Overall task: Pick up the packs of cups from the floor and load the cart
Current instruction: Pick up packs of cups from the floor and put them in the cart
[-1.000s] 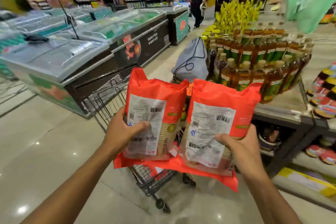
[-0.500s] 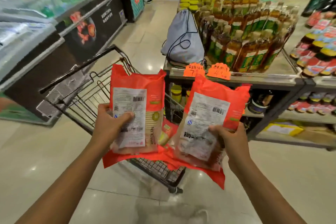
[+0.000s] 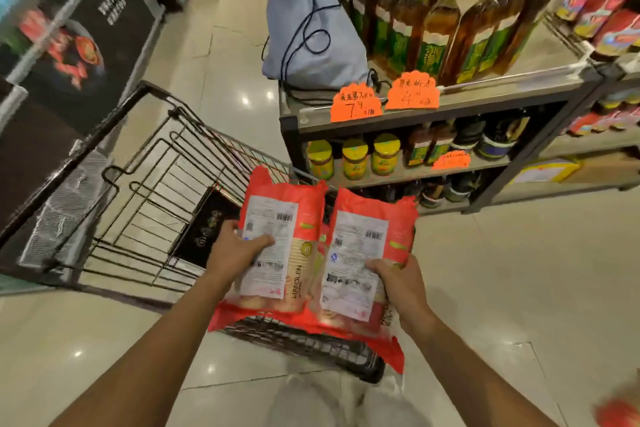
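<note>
L hand (image 3: pixel 232 248): thumb lies across the white label, fingers wrapped behind, closed tight on the left red plastic pack of paper cups (image 3: pixel 281 246). R hand (image 3: pixel 401 282): thumb on the label's lower right corner, fingers curled round the side, clamped on the right red plastic pack of paper cups (image 3: pixel 363 260). Both packs stand upright, side by side and touching, label side toward the camera, centre frame, held above the near end of the black wire shopping cart (image 3: pixel 156 184). A loose red plastic hem hangs below them over the cart's near rim. In the basket, just left of the L hand, sits a dark flat box w/ gold print (image 3: pixel 207 225).

Floor: glossy cream tile (image 3: pixel 519 270), ceiling lights mirrored in it as bright spots. Upper right: grey metal shelf unit (image 3: pixel 512 94) w/ amber bottles w/ green labels (image 3: pixel 446 24) on top, two orange price tags (image 3: pixel 384 99) clipped on its edge, yellow-lidded jars (image 3: pixel 353 158) on the tier below. A pale blue drawstring bag (image 3: pixel 308 24) rests on the shelf's left end. Upper left: black-sided chest freezer (image 3: pixel 79 35), blurred.
</note>
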Demonstrator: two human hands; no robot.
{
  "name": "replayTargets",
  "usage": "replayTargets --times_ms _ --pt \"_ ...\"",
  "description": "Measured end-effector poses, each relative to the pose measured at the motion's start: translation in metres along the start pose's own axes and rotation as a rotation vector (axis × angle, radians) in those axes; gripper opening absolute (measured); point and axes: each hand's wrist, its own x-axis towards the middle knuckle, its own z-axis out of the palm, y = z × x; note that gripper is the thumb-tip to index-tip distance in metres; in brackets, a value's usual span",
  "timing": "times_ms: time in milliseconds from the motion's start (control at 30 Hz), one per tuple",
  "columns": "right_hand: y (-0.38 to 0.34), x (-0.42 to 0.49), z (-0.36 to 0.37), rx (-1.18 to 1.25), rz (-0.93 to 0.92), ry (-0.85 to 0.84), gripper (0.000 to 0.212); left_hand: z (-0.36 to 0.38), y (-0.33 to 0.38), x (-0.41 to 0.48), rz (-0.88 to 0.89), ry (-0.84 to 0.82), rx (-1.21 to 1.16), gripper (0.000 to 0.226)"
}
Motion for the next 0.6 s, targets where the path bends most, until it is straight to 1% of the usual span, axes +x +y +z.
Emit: replayTargets --times_ms 67,133,167,267,300,367,400,467,567,600 --pt "0.016 0.016 0.011 -0.030 0.021 0.043 0.054 0.019 -0.012 0.032 -0.009 -0.051 0.020 0.060" --pt "0.032 0.033 0.024 -0.054 0.029 0.092 0.048 0.041 -0.024 0.066 -0.009 -0.104 0.045 0.066" --pt "0.040 0.042 0.031 -0.078 0.041 0.123 0.046 0.053 -0.029 0.083 -0.013 -0.131 0.074 0.070" --pt "0.063 0.067 0.052 -0.156 0.104 0.241 0.036 0.083 -0.047 0.129 -0.023 -0.215 0.192 0.073" --pt "0.070 0.077 0.058 -0.156 0.134 0.283 0.033 0.092 -0.052 0.143 -0.020 -0.230 0.240 0.077" --pt "0.087 0.099 0.066 -0.164 0.182 0.346 0.038 0.111 -0.064 0.168 -0.008 -0.238 0.317 0.089" --pt "0.095 0.109 0.070 -0.170 0.201 0.363 0.042 0.119 -0.068 0.180 0.003 -0.240 0.339 0.090" --pt "0.111 0.129 0.075 -0.197 0.235 0.388 0.045 0.133 -0.079 0.201 0.016 -0.261 0.380 0.082" --pt "0.133 0.148 0.076 -0.217 0.260 0.386 0.040 0.149 -0.102 0.224 0.000 -0.334 0.343 0.058" --pt "0.138 0.150 0.077 -0.204 0.261 0.373 0.046 0.152 -0.109 0.229 0.006 -0.345 0.338 0.048"
